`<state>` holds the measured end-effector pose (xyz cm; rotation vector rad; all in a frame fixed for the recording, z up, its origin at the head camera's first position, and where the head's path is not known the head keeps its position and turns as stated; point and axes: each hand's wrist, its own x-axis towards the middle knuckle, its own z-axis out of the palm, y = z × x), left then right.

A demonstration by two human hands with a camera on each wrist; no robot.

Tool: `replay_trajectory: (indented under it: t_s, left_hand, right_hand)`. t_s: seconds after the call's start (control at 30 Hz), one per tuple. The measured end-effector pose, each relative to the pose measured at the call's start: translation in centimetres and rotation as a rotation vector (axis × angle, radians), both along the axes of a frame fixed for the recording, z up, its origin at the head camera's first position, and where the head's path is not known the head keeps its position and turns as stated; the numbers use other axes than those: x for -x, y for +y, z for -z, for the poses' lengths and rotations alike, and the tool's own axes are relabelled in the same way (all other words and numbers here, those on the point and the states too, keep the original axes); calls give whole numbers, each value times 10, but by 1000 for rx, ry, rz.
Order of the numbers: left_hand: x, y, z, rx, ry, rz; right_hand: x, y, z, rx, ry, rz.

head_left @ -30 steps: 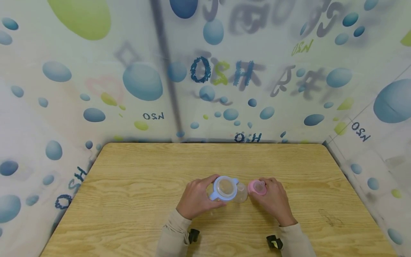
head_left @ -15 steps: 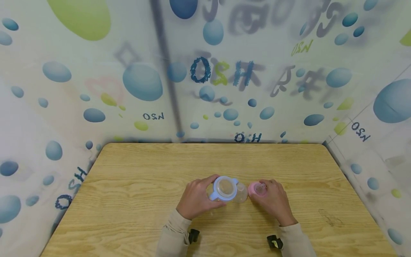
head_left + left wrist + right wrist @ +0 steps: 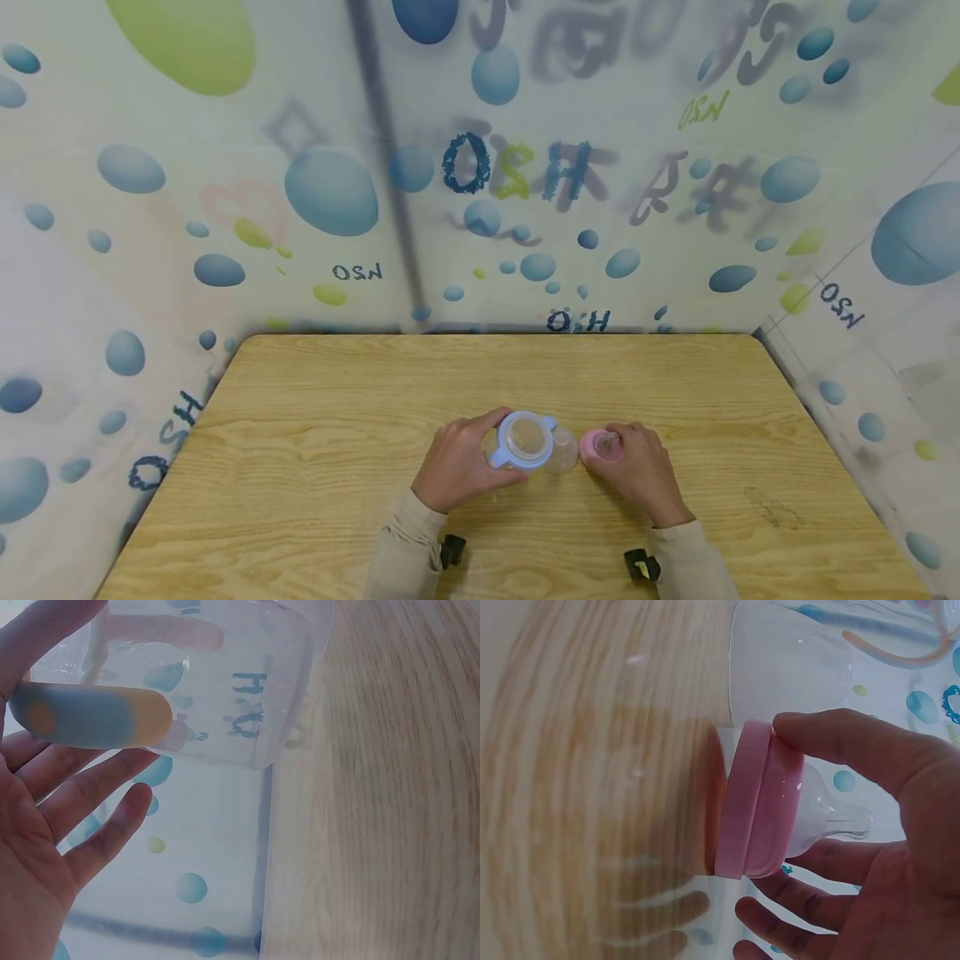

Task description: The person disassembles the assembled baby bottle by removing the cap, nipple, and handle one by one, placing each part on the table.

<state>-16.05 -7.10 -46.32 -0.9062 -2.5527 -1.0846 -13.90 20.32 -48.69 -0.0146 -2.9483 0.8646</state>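
Note:
My left hand (image 3: 463,465) grips a clear baby bottle (image 3: 225,690) with a light blue collar (image 3: 504,454) and side handles. One handle (image 3: 90,716), blue with an orange end, shows in the left wrist view. Thumb and fingers of my right hand (image 3: 643,468) hold a pink bottle collar (image 3: 761,802) by its rim. A clear teat (image 3: 832,814) sticks out of it, pointing up from the table. Between the two stands a clear domed cover (image 3: 562,452), close beside the bottle. Whether the pink collar touches the tabletop cannot be told.
The wood-grain table (image 3: 337,400) stretches out on all sides of the hands. Behind it rises a pale patterned wall (image 3: 637,150). Black wrist devices (image 3: 452,550) sit at both cuffs.
The pink collar in my right hand has tipped and shifted slightly; its teat now sits a little lower in the head view. My left hand and the bottle have stayed put.

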Motion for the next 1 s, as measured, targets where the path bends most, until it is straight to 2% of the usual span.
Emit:
replay_trajectory:
  t_s: [0.27,0.67,1.0]
  left_hand:
    - [0,0,1,-8,-13,9]
    - [0,0,-1,-4,-35,-2]
    - [0,0,-1,3,-35,-12]
  right_hand:
    - [0,-1,0,-22,-22,-1]
    - [-1,-4,-1,-21,12,0]
    - [-1,-4,3,-25,1,6]
